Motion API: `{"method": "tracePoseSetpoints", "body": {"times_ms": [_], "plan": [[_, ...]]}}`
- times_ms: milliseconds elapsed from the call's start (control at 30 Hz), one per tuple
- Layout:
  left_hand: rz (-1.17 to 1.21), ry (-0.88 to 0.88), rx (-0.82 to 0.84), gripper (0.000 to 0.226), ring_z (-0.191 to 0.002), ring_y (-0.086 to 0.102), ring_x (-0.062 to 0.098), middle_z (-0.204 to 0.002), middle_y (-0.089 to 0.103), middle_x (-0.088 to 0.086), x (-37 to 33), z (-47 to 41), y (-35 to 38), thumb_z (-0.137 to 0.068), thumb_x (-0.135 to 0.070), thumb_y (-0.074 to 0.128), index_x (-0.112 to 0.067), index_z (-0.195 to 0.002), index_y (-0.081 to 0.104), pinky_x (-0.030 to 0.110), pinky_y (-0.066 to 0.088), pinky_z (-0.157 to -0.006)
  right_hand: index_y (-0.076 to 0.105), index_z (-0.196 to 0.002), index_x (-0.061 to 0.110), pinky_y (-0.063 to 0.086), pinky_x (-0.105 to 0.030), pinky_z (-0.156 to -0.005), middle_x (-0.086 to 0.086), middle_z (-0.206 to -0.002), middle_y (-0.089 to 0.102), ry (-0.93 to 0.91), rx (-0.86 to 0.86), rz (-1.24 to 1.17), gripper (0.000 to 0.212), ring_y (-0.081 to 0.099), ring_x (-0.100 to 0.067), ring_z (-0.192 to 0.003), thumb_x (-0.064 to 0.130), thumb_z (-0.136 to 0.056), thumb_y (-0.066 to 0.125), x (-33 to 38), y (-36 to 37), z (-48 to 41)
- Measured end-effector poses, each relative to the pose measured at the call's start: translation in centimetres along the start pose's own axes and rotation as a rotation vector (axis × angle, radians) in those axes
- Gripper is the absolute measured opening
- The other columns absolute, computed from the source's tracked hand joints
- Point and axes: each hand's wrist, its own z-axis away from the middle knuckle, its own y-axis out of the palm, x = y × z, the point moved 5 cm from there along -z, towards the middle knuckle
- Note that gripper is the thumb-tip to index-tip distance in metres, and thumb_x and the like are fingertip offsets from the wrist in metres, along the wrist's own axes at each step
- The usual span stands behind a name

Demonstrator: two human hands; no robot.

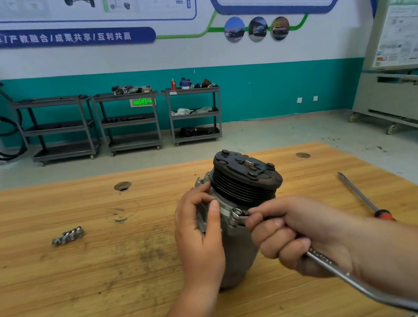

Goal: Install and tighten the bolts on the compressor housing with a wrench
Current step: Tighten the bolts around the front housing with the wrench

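Observation:
The grey compressor (239, 246) stands on end on the wooden table (86, 287), its black ribbed pulley (246, 177) tilted up and away from me. My left hand (200, 231) grips the housing just below the pulley, thumb across the flange. My right hand (291, 235) holds a long silver wrench (359, 285) in a fist; the wrench head sits on a bolt (237, 212) at the flange's near right side. Another bolt head (200, 180) shows at the flange's far left. Loose bolts (68, 235) lie in a small pile on the table to the left.
A screwdriver (364, 198) with a red and black handle lies on the table to the right. Two round holes (122, 186) are in the tabletop near its far edge. Three metal carts (131, 121) stand along the back wall, and a wheeled cabinet (406, 99) stands at the right.

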Motion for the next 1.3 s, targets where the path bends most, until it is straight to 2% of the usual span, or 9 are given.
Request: {"method": "tracePoseSetpoints", "body": {"times_ms": [200, 467, 567, 667, 867, 967, 1067, 1200, 1300], "plan": [[0.040, -0.029, 0.039, 0.019, -0.115, 0.058, 0.008, -0.117, 0.065, -0.008, 0.4, -0.6, -0.2, -0.084, -0.041, 0.051, -0.025, -0.093, 0.058, 0.027, 0.046, -0.097, 0.050, -0.061, 0.005, 0.018, -0.009, -0.024, 0.005, -0.047, 0.029, -0.115, 0.114, -0.370, 0.017, 0.029, -0.005, -0.027, 0.008, -0.077, 0.051, -1.3, 1.0, -0.9], [-0.018, -0.022, 0.085, 0.011, -0.123, 0.051, 0.004, -0.125, 0.058, -0.022, 0.3, -0.6, -1.0, -0.082, -0.045, 0.054, -0.048, -0.090, 0.060, 0.019, 0.040, -0.098, 0.060, -0.109, -0.002, 0.029, -0.014, -0.041, 0.002, -0.063, 0.034, -0.234, 0.408, 0.011, 0.028, 0.032, -0.006, -0.053, 0.020, -0.098, 0.048, 1.2, -2.0, 5.2], [-0.040, 0.059, -0.070, 0.020, -0.132, 0.042, 0.007, -0.131, 0.048, -0.019, -0.2, 1.2, -2.5, -0.079, -0.036, 0.058, -0.052, -0.092, 0.059, 0.021, 0.035, -0.103, 0.066, -0.099, 0.007, 0.028, -0.014, -0.034, 0.003, -0.057, 0.037, -0.499, -0.099, 0.264, 0.037, 0.034, -0.005, -0.045, 0.033, -0.075, 0.076, 3.7, -9.8, 5.3], [0.160, 0.040, -0.183, 0.036, -0.113, 0.055, 0.006, -0.116, 0.059, -0.008, -0.2, 4.3, -2.8, -0.073, -0.007, 0.060, -0.041, -0.084, 0.065, 0.022, 0.043, -0.097, 0.064, -0.108, 0.001, 0.030, -0.016, -0.037, -0.002, -0.065, 0.041, -0.556, -0.578, 0.474, 0.028, 0.040, -0.009, -0.053, 0.022, -0.095, 0.051, 5.0, -16.8, 2.3], [0.535, -0.627, -0.029, 0.044, -0.058, 0.068, 0.017, -0.078, 0.073, 0.010, 1.8, 9.4, -0.2, -0.074, 0.032, 0.044, -0.003, -0.058, 0.066, 0.018, 0.051, -0.052, 0.063, -0.110, -0.003, 0.037, -0.027, -0.056, -0.008, -0.071, 0.056, -0.503, -0.905, 0.935, 0.038, 0.055, -0.020, -0.066, 0.029, -0.099, 0.044, 8.6, -22.3, -6.1], [0.542, -0.821, 0.207, 0.012, -0.079, 0.072, 0.020, -0.101, 0.073, 0.014, 0.8, 10.0, 1.4, -0.065, 0.002, 0.072, 0.001, -0.076, 0.071, 0.027, 0.053, -0.071, 0.063, -0.108, -0.003, 0.037, -0.031, -0.068, -0.021, -0.097, 0.065, -0.470, -1.059, 1.142, 0.038, 0.060, -0.035, -0.096, 0.025, -0.101, 0.039, 10.2, -23.1, -8.6], [0.513, -1.018, 0.303, 0.073, -0.099, 0.067, 0.021, -0.108, 0.073, 0.007, 1.2, 10.4, 2.3, -0.039, -0.043, 0.074, -0.004, -0.101, 0.070, 0.035, 0.041, -0.084, 0.061, -0.118, 0.000, 0.041, -0.032, -0.083, -0.024, -0.121, 0.054, -0.455, -1.149, 1.200, 0.035, 0.055, -0.037, -0.102, 0.022, -0.101, 0.040, 10.1, -24.3, -10.1], [0.741, -1.302, 0.164, 0.088, -0.110, 0.059, 0.030, -0.113, 0.069, 0.020, 2.2, 10.3, 3.0, -0.057, -0.063, 0.042, 0.002, -0.112, 0.063, 0.039, 0.039, -0.085, 0.051, -0.133, 0.008, 0.032, -0.037, -0.105, -0.022, -0.135, 0.037, -0.499, -1.132, 1.237, 0.039, 0.042, -0.036, -0.122, 0.025, -0.098, 0.046, 10.6, -22.9, -9.3], [0.975, -1.434, 0.021, 0.110, -0.112, 0.055, 0.039, -0.120, 0.060, 0.033, 2.8, 10.8, 4.0, -0.049, -0.073, 0.046, 0.006, -0.125, 0.050, 0.047, 0.038, -0.088, 0.049, -0.131, 0.015, 0.032, -0.035, -0.106, -0.012, -0.138, 0.037, -0.859, -1.040, 1.125, 0.036, 0.039, -0.027, -0.128, 0.023, -0.096, 0.050, 13.4, -15.9, -5.0]]}}
